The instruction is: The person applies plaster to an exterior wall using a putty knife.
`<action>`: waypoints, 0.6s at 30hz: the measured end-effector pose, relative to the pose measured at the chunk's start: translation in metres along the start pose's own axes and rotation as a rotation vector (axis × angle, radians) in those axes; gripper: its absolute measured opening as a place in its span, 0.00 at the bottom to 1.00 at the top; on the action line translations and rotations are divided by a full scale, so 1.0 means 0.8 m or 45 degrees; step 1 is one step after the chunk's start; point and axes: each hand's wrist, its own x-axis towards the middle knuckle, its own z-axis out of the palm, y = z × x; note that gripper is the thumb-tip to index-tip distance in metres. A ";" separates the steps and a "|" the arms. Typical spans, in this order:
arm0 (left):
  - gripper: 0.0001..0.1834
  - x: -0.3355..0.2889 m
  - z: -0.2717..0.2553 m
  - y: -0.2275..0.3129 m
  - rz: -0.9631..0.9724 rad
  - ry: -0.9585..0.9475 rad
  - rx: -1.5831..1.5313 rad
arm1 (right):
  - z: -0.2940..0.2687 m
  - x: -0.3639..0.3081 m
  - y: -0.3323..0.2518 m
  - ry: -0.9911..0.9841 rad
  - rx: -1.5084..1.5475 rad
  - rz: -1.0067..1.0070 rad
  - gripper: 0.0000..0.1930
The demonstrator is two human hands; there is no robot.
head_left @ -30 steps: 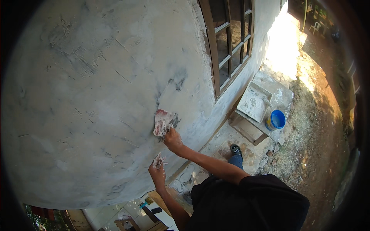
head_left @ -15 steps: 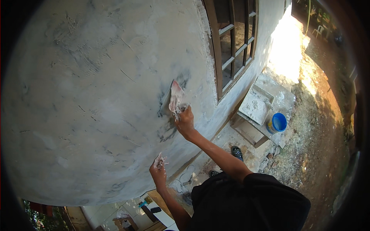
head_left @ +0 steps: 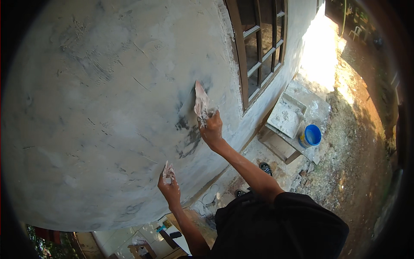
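My right hand (head_left: 211,131) is closed on a putty knife (head_left: 201,99), whose broad face is smeared with whitish putty. The tool lies against or very close to the plastered wall (head_left: 108,142), over a darker patch left of the window. Lower and to the left, my left hand (head_left: 169,188) is held up near the wall with its fingers curled. White putty coats those fingertips, and whatever is between them is too small and smeared to name. Streaks, scratches and dark blotches mark the grey wall surface.
A brown-framed window (head_left: 263,52) with panes is set in the wall at the upper right. Beyond my right arm, a low table (head_left: 280,146) bears a putty-covered tray (head_left: 288,115) and a blue bucket (head_left: 311,136). Rubble and dirt ground (head_left: 340,181) lie right of it.
My right hand has moved up and slightly right along the wall with the putty knife. My left hand has shifted a little up and to the left.
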 end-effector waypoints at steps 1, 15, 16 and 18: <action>0.18 0.002 -0.001 0.000 0.007 -0.004 0.000 | 0.011 -0.008 -0.013 -0.043 0.012 0.025 0.12; 0.19 -0.001 -0.003 -0.005 -0.058 -0.047 -0.023 | -0.032 0.002 0.034 0.090 -0.061 0.022 0.08; 0.19 -0.001 -0.001 -0.002 -0.056 -0.054 -0.027 | -0.025 0.017 0.040 0.094 -0.068 0.022 0.08; 0.19 0.000 0.005 0.005 -0.092 -0.097 -0.019 | -0.001 0.031 0.046 0.122 -0.091 0.026 0.07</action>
